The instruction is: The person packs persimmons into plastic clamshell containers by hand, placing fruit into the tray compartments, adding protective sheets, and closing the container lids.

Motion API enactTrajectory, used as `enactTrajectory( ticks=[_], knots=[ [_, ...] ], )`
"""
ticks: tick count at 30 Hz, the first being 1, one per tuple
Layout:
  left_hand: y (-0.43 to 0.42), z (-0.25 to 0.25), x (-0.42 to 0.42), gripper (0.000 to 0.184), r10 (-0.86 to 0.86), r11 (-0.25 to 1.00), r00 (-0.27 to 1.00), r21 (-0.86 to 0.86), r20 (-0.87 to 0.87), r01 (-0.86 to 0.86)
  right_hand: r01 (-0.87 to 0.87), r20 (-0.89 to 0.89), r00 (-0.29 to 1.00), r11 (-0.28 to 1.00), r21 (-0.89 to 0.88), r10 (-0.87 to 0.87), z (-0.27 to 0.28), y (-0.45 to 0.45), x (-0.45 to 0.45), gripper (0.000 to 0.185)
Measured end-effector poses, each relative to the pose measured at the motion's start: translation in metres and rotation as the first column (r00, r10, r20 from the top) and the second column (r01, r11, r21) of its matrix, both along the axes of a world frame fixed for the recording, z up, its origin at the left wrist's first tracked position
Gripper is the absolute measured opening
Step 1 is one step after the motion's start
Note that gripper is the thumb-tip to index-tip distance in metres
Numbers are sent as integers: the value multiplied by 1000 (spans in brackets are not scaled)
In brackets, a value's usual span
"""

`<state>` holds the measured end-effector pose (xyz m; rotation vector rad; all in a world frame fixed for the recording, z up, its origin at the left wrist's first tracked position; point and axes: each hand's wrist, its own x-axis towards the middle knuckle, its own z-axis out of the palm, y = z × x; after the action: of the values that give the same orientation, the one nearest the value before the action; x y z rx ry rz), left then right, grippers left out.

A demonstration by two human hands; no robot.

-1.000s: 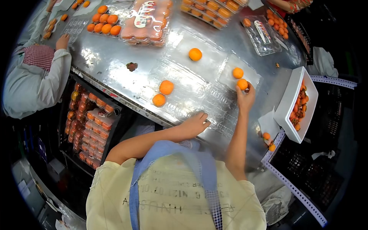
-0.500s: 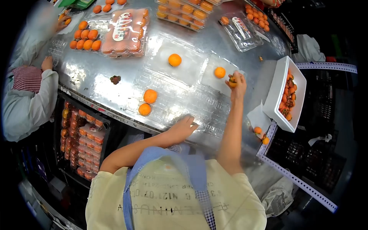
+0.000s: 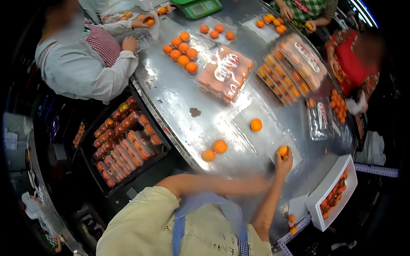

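My right hand [image 3: 284, 163] is closed around orange fruit [image 3: 282, 151] over a clear plastic tray at the right; how many fruits it holds is unclear. Smeared by motion, my left hand [image 3: 261, 184] reaches across toward my right forearm, and its fingers cannot be made out. A single orange fruit [image 3: 256, 124] rests in the open clear packaging [image 3: 245, 112] ahead of my hands. Two more fruits, one of them a larger fruit [image 3: 220, 146], sit side by side on the clear plastic to the left.
A white box [image 3: 314, 209] of fruit stands at the right edge. Filled clear packs [image 3: 226, 74] lie farther back. A black crate [image 3: 104, 187] of packed fruit is below the left edge. A co-worker [image 3: 81, 59] works at left; others stand across the metal table [image 3: 171, 102].
The view has swung left, showing more co-workers and a green scale. My left hand has moved from the near table edge across toward my right arm. My right hand has gripped fruit throughout.
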<state>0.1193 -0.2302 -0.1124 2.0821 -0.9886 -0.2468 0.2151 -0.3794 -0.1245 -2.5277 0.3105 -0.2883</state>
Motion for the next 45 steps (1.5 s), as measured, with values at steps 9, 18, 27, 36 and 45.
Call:
enactTrajectory(
  ticks=[9, 18, 27, 36, 45],
  knots=[
    [14, 2, 42, 73, 33, 986, 980, 152, 197, -64, 97, -15, 994, 776, 624, -112, -21, -11, 0, 50],
    [-4, -50, 44, 97, -17, 951, 989, 307, 146, -29, 27, -12, 983, 80, 996, -182, 19, -49, -16, 45],
    [5, -7, 55, 86, -43, 953, 997, 301, 63, 22, 446, -192, 845, 460, 768, -499, 37, -123, -188, 55],
    [2, 2, 49, 93, -134, 917, 975, 396, 180, 53, 861, -52, 503, 495, 119, -863, 24, -202, -309, 51],
    [3, 3, 49, 92, -131, 927, 970, 372, 203, 47, 653, 85, 754, 728, -212, -652, 1, -242, -307, 52]
  ],
)
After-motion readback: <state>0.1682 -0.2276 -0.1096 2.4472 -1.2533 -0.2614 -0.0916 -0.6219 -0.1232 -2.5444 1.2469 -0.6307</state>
